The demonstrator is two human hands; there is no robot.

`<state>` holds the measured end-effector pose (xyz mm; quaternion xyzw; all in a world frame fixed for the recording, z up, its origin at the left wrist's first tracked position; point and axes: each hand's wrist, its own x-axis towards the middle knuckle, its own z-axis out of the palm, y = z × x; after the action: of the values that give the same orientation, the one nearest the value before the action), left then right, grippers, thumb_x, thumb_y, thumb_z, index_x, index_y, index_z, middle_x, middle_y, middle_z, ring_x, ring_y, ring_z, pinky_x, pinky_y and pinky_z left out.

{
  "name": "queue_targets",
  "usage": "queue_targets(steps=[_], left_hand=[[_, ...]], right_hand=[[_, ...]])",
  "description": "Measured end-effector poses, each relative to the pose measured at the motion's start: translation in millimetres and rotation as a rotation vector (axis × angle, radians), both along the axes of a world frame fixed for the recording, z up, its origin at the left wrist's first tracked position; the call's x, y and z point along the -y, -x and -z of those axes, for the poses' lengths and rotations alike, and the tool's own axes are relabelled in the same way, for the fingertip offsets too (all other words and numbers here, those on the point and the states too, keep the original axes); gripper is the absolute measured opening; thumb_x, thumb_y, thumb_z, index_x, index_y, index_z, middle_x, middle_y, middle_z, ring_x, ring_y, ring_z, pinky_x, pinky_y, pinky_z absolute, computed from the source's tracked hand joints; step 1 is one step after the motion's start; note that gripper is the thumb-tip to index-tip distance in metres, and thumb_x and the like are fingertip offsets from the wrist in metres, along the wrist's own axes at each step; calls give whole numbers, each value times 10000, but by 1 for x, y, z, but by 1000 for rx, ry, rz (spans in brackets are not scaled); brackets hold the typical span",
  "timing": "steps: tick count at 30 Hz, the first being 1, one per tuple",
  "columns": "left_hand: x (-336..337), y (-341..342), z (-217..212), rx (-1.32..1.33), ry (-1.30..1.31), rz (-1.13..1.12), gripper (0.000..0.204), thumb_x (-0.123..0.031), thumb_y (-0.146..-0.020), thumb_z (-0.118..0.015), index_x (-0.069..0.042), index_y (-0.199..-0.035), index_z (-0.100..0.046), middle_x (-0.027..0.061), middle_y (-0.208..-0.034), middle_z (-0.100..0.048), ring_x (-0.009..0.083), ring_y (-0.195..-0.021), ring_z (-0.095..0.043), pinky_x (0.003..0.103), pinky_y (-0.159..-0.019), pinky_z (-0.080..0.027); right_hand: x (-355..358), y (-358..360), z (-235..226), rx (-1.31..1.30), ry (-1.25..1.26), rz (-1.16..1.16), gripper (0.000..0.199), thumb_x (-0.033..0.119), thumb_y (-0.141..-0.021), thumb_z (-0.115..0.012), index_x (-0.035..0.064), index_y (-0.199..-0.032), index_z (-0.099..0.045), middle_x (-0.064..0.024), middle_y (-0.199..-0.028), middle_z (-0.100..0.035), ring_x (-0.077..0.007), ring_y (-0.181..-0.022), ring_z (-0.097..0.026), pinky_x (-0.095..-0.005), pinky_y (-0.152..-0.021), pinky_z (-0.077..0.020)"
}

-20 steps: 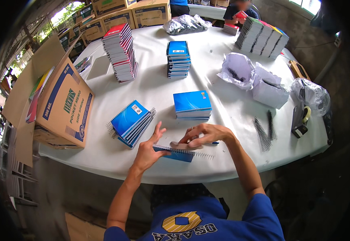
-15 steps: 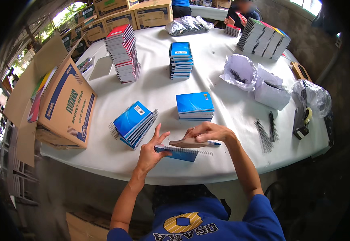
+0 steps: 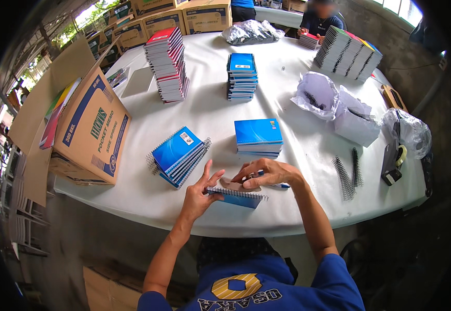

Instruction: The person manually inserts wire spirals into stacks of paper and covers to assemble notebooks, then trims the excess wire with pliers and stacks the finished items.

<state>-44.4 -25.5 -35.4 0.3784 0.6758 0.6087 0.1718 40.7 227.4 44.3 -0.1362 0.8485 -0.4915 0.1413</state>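
From afar, I'd hold steady: left hand (image 3: 197, 198) pinches the blue notebook (image 3: 242, 200) at nine o'clock (right hand (image 3: 268, 170) grips a brown piece (image 3: 235, 185)).

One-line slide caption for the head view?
Left hand steadies blue spiral notebook; right hand holds brown piece near its coil.
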Motion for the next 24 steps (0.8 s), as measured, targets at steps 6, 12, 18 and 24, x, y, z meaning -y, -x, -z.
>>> queue_targets(steps=[6, 12, 18, 24], left_hand=[[18, 13, 1, 293, -18, 225, 812, -471, -780, -756, -27, -1409, -497, 76, -1380, -578, 170, -1277, -515, 247, -951, -450], [11, -2, -9, 349, -85, 288, 698, -434, -827, -725, -28, -1366, -547, 64, -1352, -603, 156, -1217, -563, 222, -877, -473], [0, -4, -42, -22, -42, 54, 587, -354, -867, -682, -98, -1379, -552, 65, -1376, -590, 192, -1281, -543, 357, -934, -491], [-2, -25, 5, -853, 475, -263, 685, -402, -875, -641, -161, -1476, -416, 44, -1459, -500, 357, -1360, -431, 546, -1040, -397]], right_hand=[[-51, -57, -19, -17, -42, 336, 488, 406, -817, -752, 58, -1157, -713, -155, -1108, -672, -274, -1022, -627, -382, -915, -456], [-50, -90, 28, -552, -847, 802, 595, 239, -719, -813, 121, -1265, -609, -141, -1258, -552, -317, -1207, -502, -408, -961, -410], [7, -77, 93, -699, -979, 559, 587, 244, -805, -760, 185, -1348, -544, -181, -1259, -503, -358, -1244, -458, -525, -1155, -243], [57, -88, 63, -635, -546, 675, 497, 203, -788, -752, 211, -1268, -622, -138, -1043, -543, -296, -881, -575, -418, -831, -484]])
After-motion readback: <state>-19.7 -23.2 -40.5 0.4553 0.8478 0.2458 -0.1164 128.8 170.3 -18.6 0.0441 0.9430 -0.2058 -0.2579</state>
